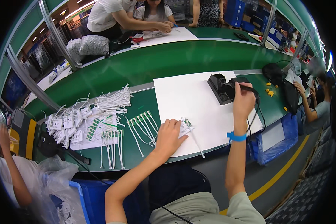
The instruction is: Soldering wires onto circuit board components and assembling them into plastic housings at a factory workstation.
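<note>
Right grip (244, 100): fingers closed around a black pen-shaped tool (249, 89), at the black stand (221, 93); tip not distinguishable.
Left grip (168, 137): half curled, fingers and thumb spread at the left side of the white part (184, 129); pinched or merely pressed, cannot tell.
White part: on the white sheet (186, 93), near its near edge; small green board (187, 121) showing, white cable (198, 143) slanting down to the right.
Steadying: best done, I judge, with light fingertip pressure on the part's side, board left uncovered.
Tool handling: likely safest held well back on the handle and drawn clear of the stand without knocking it.
Cord: black cord (262, 115) hangs beside the right wrist; advisable to give it slack, away from the white cable.
Cabled boards: row (140, 125) on the green worktop (140, 106), left of the sheet; the left forearm should clear them.
</note>
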A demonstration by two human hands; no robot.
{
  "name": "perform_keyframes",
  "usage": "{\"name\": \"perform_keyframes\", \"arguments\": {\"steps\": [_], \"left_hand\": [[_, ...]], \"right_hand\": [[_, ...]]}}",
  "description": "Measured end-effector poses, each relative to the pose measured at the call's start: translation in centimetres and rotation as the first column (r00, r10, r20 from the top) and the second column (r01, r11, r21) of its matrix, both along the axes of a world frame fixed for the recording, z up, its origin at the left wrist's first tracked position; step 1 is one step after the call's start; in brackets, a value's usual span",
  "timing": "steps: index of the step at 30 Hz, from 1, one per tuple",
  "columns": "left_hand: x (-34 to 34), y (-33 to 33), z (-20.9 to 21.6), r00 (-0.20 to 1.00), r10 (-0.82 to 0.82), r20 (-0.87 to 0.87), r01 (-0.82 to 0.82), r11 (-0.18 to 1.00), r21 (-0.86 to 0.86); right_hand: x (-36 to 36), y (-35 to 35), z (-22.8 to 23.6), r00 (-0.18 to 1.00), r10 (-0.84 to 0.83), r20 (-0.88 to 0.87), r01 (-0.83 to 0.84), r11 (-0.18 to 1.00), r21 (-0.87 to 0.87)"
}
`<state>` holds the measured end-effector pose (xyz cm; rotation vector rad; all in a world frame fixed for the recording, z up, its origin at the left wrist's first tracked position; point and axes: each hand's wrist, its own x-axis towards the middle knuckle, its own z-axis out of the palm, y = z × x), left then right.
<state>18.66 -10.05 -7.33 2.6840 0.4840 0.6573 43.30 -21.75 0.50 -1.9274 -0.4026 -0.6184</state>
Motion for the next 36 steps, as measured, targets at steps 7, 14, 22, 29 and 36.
{"name": "perform_keyframes", "arguments": {"steps": [7, 14, 22, 29, 36], "left_hand": [[-1.0, 2.3, 0.1, 0.980, -0.191, 0.053, 0.191, 0.982, -0.001], [-1.6, 1.5, -0.2, 0.986, -0.164, -0.027, 0.164, 0.986, -0.014], [-1.5, 1.1, -0.5, 0.985, -0.162, -0.052, 0.161, 0.987, -0.027], [-1.5, 1.1, -0.8, 0.984, -0.160, -0.080, 0.163, 0.986, 0.041], [-1.4, 0.8, -0.9, 0.990, -0.123, -0.062, 0.124, 0.992, 0.015]], "right_hand": [[-4.2, -2.3, 0.4, 0.870, 0.493, -0.018, -0.455, 0.815, 0.358], [-4.0, -1.6, -4.6, 0.652, 0.744, -0.146, -0.615, 0.631, 0.473], [-2.3, -0.9, -7.6, 0.675, 0.718, -0.167, -0.498, 0.612, 0.615], [-1.8, -0.1, -7.4, 0.648, 0.728, -0.225, -0.506, 0.632, 0.587], [-2.3, 0.1, -8.0, 0.696, 0.676, -0.242, -0.447, 0.672, 0.591]]}}
